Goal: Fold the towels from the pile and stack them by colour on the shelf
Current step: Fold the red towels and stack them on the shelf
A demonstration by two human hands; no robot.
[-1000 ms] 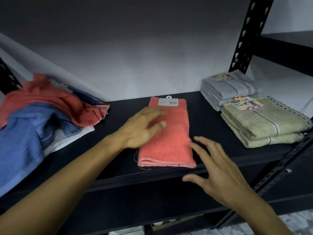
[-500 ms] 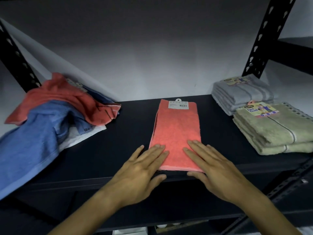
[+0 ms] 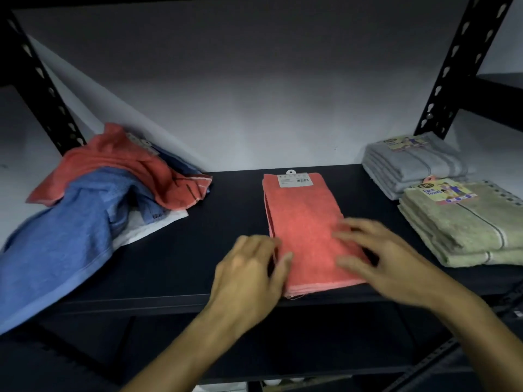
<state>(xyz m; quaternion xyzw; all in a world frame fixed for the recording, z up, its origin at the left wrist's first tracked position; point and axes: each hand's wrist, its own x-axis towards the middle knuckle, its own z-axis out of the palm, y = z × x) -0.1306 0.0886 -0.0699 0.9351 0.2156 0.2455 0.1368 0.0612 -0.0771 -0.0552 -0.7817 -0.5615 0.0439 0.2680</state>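
Two stacks, grey point(image 3: 413, 165) and green point(image 3: 464, 224), are done. Both hands, left point(image 3: 249, 275) and right point(image 3: 387, 256), press spread fingers on the folded coral towel point(image 3: 305, 222) mid-shelf point(image 3: 198, 250); the pile point(image 3: 85, 207) remains.

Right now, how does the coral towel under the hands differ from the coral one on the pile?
The coral towel under the hands lies flat, folded into a neat rectangle; the coral one on the pile is crumpled and draped over a blue towel. The folded one sits mid-shelf, alone; the other at the left. Both share the coral colour.
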